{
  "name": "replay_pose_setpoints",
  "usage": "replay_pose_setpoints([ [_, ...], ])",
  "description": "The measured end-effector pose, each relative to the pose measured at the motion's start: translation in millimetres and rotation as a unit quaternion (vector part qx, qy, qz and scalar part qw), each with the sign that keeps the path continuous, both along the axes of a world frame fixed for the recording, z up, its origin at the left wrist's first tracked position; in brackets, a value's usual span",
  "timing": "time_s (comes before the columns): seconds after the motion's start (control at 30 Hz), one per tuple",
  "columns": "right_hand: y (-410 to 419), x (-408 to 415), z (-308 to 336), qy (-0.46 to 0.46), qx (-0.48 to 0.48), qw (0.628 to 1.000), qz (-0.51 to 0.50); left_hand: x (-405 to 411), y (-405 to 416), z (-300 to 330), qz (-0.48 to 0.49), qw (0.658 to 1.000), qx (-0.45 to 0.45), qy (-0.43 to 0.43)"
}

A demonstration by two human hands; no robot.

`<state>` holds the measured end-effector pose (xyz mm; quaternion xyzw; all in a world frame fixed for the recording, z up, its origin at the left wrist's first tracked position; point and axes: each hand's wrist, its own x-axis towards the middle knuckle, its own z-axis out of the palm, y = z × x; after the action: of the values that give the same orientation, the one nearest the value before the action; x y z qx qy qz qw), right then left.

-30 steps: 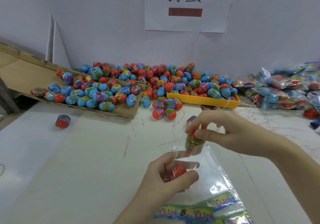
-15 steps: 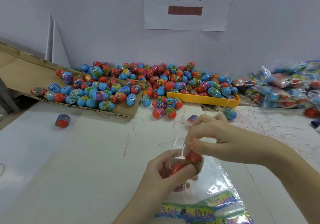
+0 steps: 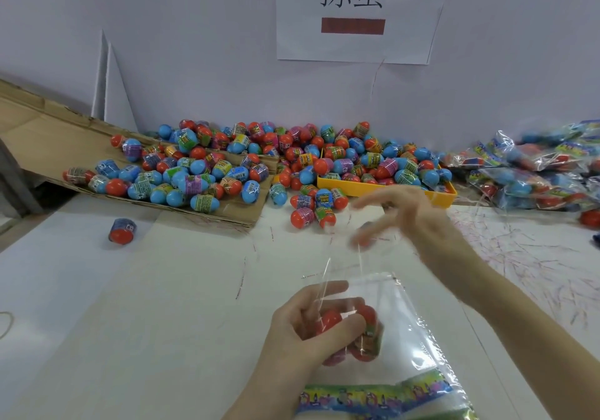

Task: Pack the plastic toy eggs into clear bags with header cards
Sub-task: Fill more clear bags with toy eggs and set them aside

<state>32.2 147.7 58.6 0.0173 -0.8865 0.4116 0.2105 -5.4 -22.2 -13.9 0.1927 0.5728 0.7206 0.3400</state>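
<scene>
A pale lilac-grey wall rises behind a white worktable. A white paper sign with two black characters and a dark red bar is stuck to it. Flattened brown cardboard slopes along the left. Light is even and soft.

The toy eggs are blue and orange-red, each banded with a printed wrap in green, purple, yellow or pink. One lone egg shows an orange-red end and a dark blue wrap. The tray is bright yellow. The clear bag is see-through with white glints, two orange-red eggs showing through it, and its header card carries a green, blue and purple cartoon print. The cardboard is brown. The table is white, with thin red marks at the right. The wall sign is white with black characters and a dark red bar.
</scene>
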Motion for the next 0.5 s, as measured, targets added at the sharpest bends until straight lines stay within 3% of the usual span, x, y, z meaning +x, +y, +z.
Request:
replay_pose_setpoints([
  [0.03,9.8,-7.6,-4.1,0.053,-0.065,0.995,-0.058,0.2,0.1,0.2,0.003,1.0,-0.004,0.003],
  [0.07,19.8,-17.0,-9.5,0.078,-0.054,0.987,-0.132,0.5,0.2,0.4,0.003,1.0,-0.008,0.007],
  [0.1,28.2,-26.4,-15.7,0.04,0.021,0.979,-0.201,0.9,0.1,0.4,0.0,1.0,-0.009,0.011],
  [0.17,43.2,-40.2,-36.3,-0.132,0.202,0.94,-0.243,1.2,1.0,-0.1,-0.01,1.0,-0.01,0.01],
  [0.2,49.5,-43.8,-47.5,-0.204,0.255,0.918,-0.225,1.3,1.7,-0.5,-0.014,1.0,-0.012,0.007],
  [0.27,55.1,-47.0,-59.9,-0.248,0.28,0.907,-0.193,0.8,2.9,-2.2,-0.021,1.0,-0.012,0.005],
  [0.4,52.2,-46.7,-58.1,-0.144,0.23,0.941,-0.201,0.0,3.7,-4.3,-0.016,1.0,-0.003,-0.004],
  [0.5,38.4,-36.6,-37.9,-0.022,0.046,0.975,-0.214,-0.5,4.0,-5.5,-0.009,1.0,-0.003,-0.011],
])
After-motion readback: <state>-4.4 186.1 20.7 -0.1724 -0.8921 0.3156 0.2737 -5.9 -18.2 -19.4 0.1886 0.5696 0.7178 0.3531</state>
